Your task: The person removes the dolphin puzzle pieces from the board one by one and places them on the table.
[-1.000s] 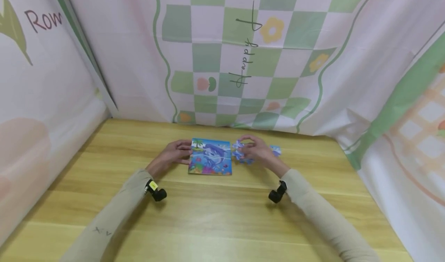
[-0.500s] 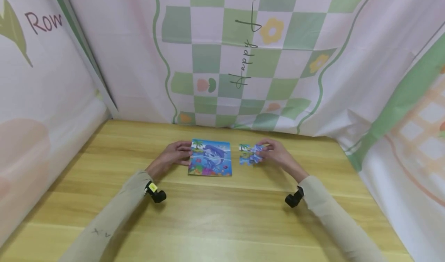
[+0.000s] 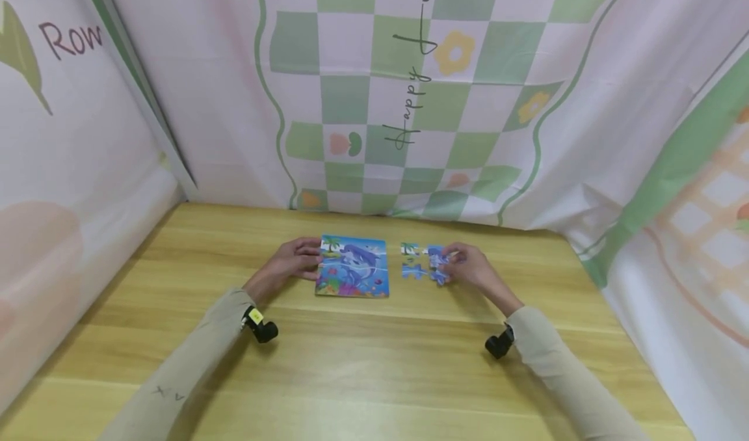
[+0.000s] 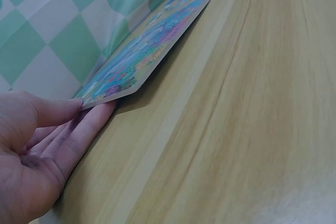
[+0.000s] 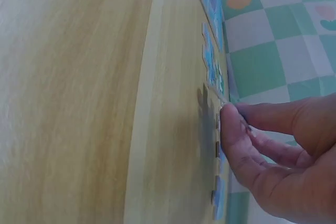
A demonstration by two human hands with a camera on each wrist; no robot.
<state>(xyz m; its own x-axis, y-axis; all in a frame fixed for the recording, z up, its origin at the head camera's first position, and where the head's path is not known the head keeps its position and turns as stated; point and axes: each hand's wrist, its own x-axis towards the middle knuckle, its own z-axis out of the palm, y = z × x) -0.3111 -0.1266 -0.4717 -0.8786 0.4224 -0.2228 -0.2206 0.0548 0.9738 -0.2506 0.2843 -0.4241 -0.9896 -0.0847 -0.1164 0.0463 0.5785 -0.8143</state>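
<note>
A square dolphin picture board (image 3: 352, 265) lies on the table in the head view. My left hand (image 3: 290, 259) pinches its left edge; in the left wrist view, the thumb is on top and fingers are beneath, and that edge is tilted up off the wood. To the board's right, a palm-tree jigsaw piece (image 3: 409, 248) and a blue piece (image 3: 412, 271) lie apart from each other. My right hand (image 3: 471, 267) is at the purple-blue pieces (image 3: 435, 255) beside them. In the right wrist view its thumb and index finger pinch a thin jigsaw piece (image 5: 218, 95), mostly hidden by the fingertips.
A wood-grain table (image 3: 363, 363) spreads in front of both arms. Behind it hangs a green-and-white checked cloth (image 3: 404, 90), with more printed cloth at left and right. Another jigsaw piece (image 5: 218, 198) lies under the right hand in the right wrist view.
My right hand has moved right, away from the board, uncovering the palm-tree piece. The jigsaw pieces now show gaps between them. The left hand stays on the board's edge.
</note>
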